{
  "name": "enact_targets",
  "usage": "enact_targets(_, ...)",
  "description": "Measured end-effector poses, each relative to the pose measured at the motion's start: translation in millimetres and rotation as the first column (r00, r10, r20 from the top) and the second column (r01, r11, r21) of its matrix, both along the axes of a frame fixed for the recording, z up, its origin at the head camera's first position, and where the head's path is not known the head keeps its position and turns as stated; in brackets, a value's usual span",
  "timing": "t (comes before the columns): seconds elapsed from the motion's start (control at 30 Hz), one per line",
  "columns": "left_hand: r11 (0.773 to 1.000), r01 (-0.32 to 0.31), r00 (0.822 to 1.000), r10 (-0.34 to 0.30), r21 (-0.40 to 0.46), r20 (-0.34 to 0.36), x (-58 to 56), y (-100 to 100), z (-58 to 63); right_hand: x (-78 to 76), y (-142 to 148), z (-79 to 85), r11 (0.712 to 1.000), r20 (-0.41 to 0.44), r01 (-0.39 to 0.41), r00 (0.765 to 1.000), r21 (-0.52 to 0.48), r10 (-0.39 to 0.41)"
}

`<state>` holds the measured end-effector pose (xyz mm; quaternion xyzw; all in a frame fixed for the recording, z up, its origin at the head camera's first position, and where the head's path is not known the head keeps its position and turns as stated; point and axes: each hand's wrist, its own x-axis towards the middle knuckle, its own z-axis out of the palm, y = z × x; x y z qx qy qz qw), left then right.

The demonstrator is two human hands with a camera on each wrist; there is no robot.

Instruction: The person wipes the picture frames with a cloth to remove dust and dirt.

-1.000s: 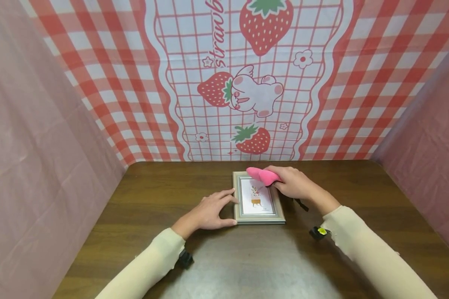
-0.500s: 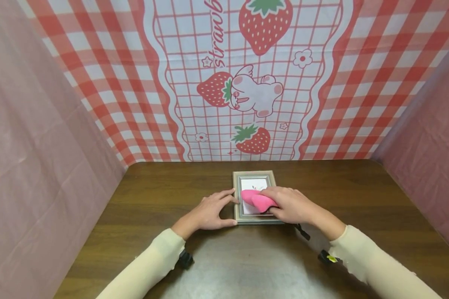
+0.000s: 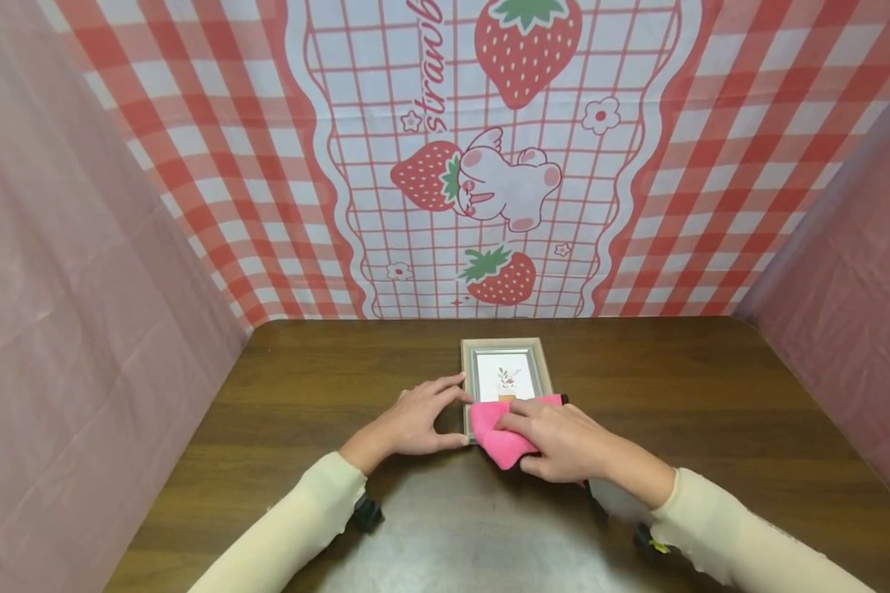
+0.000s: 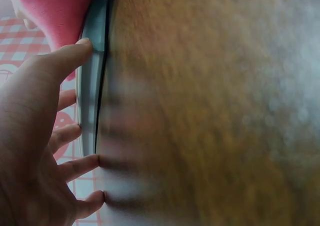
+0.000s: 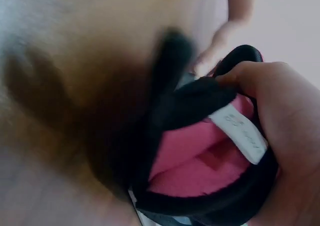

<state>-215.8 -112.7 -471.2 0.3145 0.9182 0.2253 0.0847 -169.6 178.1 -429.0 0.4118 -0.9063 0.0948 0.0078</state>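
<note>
A picture frame (image 3: 500,343) with a pale border and a small plant print lies flat on the table. My left hand (image 3: 415,422) rests against its left side, fingers spread along the edge and thumb near the front corner; the left wrist view shows the thumb tip on the frame's side (image 4: 90,81). Over the front part of the frame, my right hand (image 3: 574,441) grips a pink cloth (image 3: 500,451), which hides the lower half of the print and hangs past the front edge. From the right wrist, the cloth (image 5: 197,158) shows black trim, a white label and a dark strap.
The brown wooden table (image 3: 326,358) extends around the frame on all sides. Behind it hangs a red-checked curtain (image 3: 252,181) with strawberries, and plain pink cloth (image 3: 96,272) walls in the left and right.
My right hand has drawn the pink cloth from the frame's far edge down over the print to its front edge, uncovering the upper part. The left hand and the frame stay put.
</note>
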Motion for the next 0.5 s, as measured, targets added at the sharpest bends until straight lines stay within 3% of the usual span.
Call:
enact_targets(0.33, 1.0, 0.001, 1.0, -0.001, -0.001, 0.001, 1.3, -2, 0.9, 20.1, -16, -4.4, 0.986, -0.001, -0.066, 0.998, 0.154, 0.067)
enact_targets(0.5, 1.0, 0.003, 1.0, -0.003, 0.001, 0.005, 1.4, 0, 2.5, 23.1, -17, -6.5, 0.985, -0.013, -0.063, 0.998, 0.163, 0.066)
